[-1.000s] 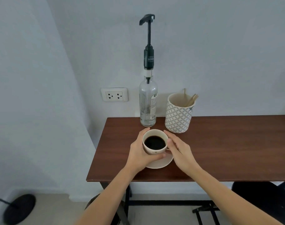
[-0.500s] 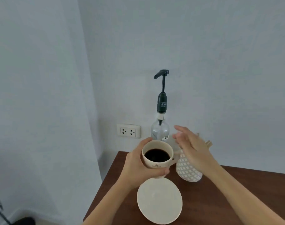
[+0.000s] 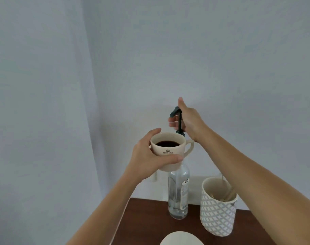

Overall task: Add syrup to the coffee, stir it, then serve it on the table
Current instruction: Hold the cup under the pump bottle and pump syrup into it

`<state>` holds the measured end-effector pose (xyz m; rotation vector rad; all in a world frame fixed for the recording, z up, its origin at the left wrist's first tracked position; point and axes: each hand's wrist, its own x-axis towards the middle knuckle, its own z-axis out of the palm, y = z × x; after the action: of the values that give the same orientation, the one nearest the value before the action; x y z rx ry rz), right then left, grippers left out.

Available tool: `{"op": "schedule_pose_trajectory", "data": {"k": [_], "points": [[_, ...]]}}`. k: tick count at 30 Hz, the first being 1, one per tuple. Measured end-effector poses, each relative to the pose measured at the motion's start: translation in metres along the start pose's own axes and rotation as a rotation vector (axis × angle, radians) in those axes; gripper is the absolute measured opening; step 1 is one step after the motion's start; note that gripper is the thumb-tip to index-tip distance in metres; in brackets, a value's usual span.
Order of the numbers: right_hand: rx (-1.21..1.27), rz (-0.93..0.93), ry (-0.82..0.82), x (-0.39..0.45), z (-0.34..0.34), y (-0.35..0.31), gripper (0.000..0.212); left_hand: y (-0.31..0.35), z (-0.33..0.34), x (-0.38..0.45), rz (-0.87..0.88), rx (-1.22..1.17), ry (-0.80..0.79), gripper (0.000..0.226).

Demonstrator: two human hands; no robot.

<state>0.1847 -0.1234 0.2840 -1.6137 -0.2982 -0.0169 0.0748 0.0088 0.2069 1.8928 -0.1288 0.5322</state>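
Left hand [image 3: 147, 156] grasps the coffee cup [image 3: 170, 151], raised in front of the syrup bottle [image 3: 178, 191] on the counter [image 3: 150, 220]; right hand [image 3: 187, 119] curls around the pump head [image 3: 175, 110].

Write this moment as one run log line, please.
left hand: holds coffee cup under pump | right hand: on syrup bottle pump | saucer: on table
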Motion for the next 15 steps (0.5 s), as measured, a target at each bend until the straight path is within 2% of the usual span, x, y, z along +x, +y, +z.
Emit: {"op": "schedule_pose_trajectory", "data": {"k": [3, 6, 15], "points": [[0.148, 0.014, -0.036, 0.003, 0.004, 0.002, 0.067, 0.004, -0.003, 0.008, 0.000, -0.011, -0.008, 0.114], [0.299, 0.021, -0.084, 0.007, 0.007, 0.008, 0.061, 0.006, -0.005, 0.013, -0.010, -0.040, -0.026, 0.115], [0.244, -0.103, -0.026, 0.008, 0.011, 0.011, 0.064, 0.012, -0.008, 0.026, -0.026, -0.086, -0.052, 0.115]]}}
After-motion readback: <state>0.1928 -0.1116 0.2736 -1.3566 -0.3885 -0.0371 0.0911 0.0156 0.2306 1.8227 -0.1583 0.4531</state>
